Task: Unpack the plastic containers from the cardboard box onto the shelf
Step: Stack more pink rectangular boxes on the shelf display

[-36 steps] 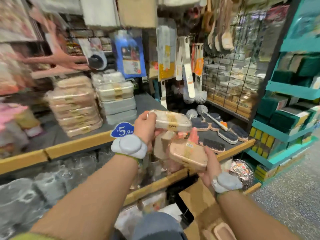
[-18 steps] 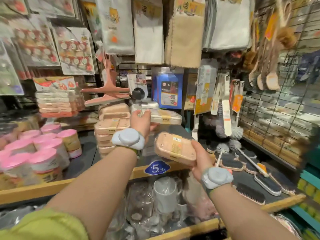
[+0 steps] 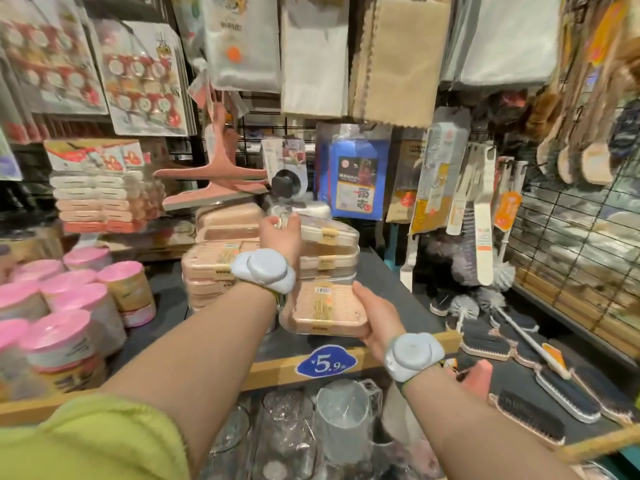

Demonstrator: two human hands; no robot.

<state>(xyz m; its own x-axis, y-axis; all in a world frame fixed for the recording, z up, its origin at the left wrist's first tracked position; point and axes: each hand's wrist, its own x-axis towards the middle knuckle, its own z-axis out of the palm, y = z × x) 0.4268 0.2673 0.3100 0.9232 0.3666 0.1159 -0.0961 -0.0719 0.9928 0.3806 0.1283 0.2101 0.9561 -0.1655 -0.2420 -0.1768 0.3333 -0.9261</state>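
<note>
My left hand (image 3: 281, 233) grips a pale cream plastic container (image 3: 329, 233) and holds it on top of a stack of similar containers (image 3: 329, 263) on the dark shelf (image 3: 405, 306). My right hand (image 3: 375, 315) holds a beige wrapped container (image 3: 323, 308) from below, just above the shelf's front part. A second stack of beige containers (image 3: 213, 258) stands to the left of my left wrist. The cardboard box is out of view.
Pink-lidded tubs (image 3: 69, 306) fill the shelf's left side. Brushes (image 3: 554, 389) lie on the lower right shelf. A pink squeegee (image 3: 214, 183) and hanging packets crowd the back wall. A blue price tag (image 3: 325, 363) sits on the wooden shelf edge; clear cups (image 3: 343, 420) stand below.
Both hands moved forward toward the shelf. The cream container in my left hand has come down onto the right-hand stack, and the beige one in my right hand now hovers over the shelf front.
</note>
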